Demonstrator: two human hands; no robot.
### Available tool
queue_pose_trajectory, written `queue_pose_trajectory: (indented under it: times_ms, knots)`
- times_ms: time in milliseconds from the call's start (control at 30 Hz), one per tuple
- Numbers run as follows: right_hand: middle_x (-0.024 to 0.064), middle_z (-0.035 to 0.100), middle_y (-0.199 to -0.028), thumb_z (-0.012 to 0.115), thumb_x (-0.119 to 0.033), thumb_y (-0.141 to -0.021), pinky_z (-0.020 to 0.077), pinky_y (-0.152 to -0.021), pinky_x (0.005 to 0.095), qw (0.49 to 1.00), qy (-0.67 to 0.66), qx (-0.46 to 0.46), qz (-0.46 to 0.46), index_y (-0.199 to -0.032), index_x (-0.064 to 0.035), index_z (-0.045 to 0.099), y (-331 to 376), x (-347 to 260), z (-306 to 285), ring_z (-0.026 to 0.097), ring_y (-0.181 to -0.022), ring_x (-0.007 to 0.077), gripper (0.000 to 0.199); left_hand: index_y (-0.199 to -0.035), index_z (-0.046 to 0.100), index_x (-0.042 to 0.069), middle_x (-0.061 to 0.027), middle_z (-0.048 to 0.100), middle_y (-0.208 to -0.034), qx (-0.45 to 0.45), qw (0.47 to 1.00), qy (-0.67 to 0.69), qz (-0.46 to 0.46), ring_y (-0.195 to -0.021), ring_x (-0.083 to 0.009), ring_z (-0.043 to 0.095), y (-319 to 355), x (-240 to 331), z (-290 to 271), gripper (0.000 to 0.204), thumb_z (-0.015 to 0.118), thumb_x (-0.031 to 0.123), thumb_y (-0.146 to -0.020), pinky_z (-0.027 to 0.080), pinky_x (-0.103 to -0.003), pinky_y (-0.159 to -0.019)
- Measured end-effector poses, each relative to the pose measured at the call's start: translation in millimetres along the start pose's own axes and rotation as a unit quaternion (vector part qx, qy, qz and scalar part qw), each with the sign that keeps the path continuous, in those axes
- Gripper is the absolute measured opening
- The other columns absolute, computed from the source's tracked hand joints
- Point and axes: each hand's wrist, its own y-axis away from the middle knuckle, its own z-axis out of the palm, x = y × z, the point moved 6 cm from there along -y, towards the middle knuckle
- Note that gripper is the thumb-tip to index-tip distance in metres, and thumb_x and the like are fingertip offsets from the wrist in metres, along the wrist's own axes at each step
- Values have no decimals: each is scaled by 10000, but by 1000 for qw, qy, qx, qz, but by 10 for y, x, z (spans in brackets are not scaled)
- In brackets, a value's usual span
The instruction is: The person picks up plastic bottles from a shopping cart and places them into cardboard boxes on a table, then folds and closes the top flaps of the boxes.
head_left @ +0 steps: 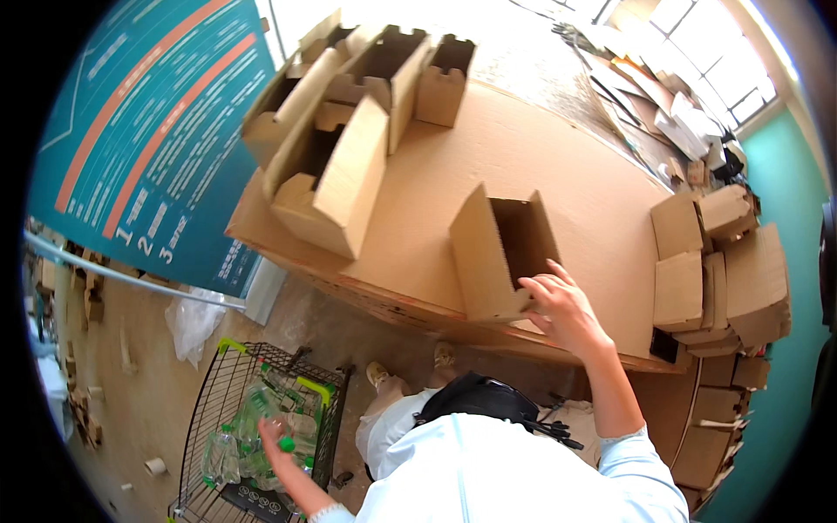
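On the cardboard-topped surface (602, 253) stands an open, upright cardboard box (482, 261), tall and narrow, with a dark inside. My right hand (562, 309) holds its near right edge, fingers bent over the rim. Down at the left, my left hand (275, 444) reaches into a wire shopping cart (196, 444) of clear plastic bottles with green caps. Its fingers close around the neck of one bottle (259, 403), partly hidden by the hand. Other bottles (222, 458) lie around it.
Several similar open boxes (349, 187) stand at the far left of the surface. Stacked cardboard boxes (754, 288) line the right side, near a dark phone-like slab (664, 345). A teal printed board (157, 131) stands at left. A clear plastic bag (193, 324) lies on the floor.
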Motion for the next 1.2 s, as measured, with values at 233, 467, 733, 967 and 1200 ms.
queue_pose_trajectory:
  times_ms: [233,467,733,967,1200]
  knots:
    - [74,598,-766,650,-110,-793,464,-818,363,992,-40,32,-113,-858,-63,525,109,40,162,634,-788,238,148,-1318,462,51,-104,573,-1213,-47,978,3,201,-1043,-232,586,1700,958,1248,653,597,480,-844,506,-357,-842]
    - [30,580,-743,619,-97,-778,470,-615,316,988,-29,69,-138,-885,-83,543,209,45,262,629,-730,183,132,-1352,392,-54,-254,624,-1060,-451,886,-3,107,-756,-310,654,3328,1227,4141,765,626,330,-733,564,-327,-595]
    - [-10,537,-649,614,-127,-771,448,-503,269,971,5,150,-184,-841,-90,536,258,-15,329,610,-629,137,111,-1475,256,27,-199,547,-1199,-553,657,-512,-4,-736,-211,660,3781,882,5776,770,552,335,-835,565,-291,-495]
    - [-9,532,-652,609,-123,-778,456,-496,261,964,16,181,-194,-827,-88,522,200,-43,312,620,-636,140,106,-1383,420,17,-184,570,-1243,-451,410,-782,133,-670,-249,664,3459,313,6475,665,521,407,-854,574,-345,-514]
    - [18,620,-726,597,-109,-764,476,-502,262,961,-3,196,-194,-904,-34,561,151,-3,351,662,-681,146,163,-1347,487,37,-198,634,-1166,-352,246,-869,246,-925,-323,662,3869,68,6716,625,495,420,-853,556,-386,-695]
